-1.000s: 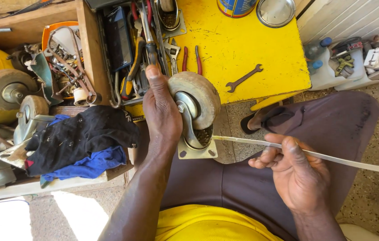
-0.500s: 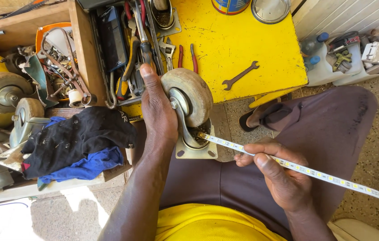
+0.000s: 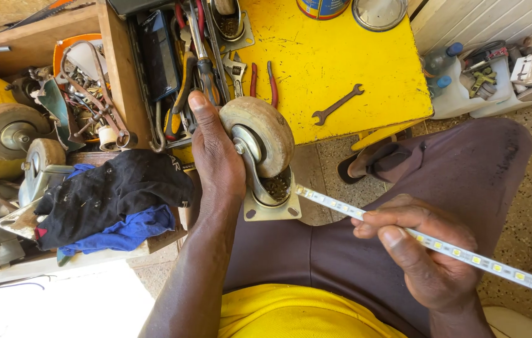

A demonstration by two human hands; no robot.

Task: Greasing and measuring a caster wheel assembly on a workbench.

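Observation:
My left hand (image 3: 214, 155) grips a worn caster wheel (image 3: 263, 141) with a metal fork and a square mounting plate (image 3: 272, 209), held over my lap. My right hand (image 3: 425, 250) holds a long thin strip with a row of small yellow squares (image 3: 466, 253). The strip's left end touches the caster at the base of the fork, just above the plate. It runs down to the right, past my hand, toward the frame's edge.
A yellow table (image 3: 335, 56) carries a spanner (image 3: 337, 104), red-handled pliers (image 3: 262, 81) and two tins. A wooden box (image 3: 119, 75) of tools stands left of it. Black and blue cloths (image 3: 109, 200) and two more caster wheels (image 3: 9, 131) lie at the left. White tubs (image 3: 497, 81) sit at the right.
My right hand has moved the strip leftward, from beside the plate until its end touches the caster's fork. My left hand has kept the caster nearly still.

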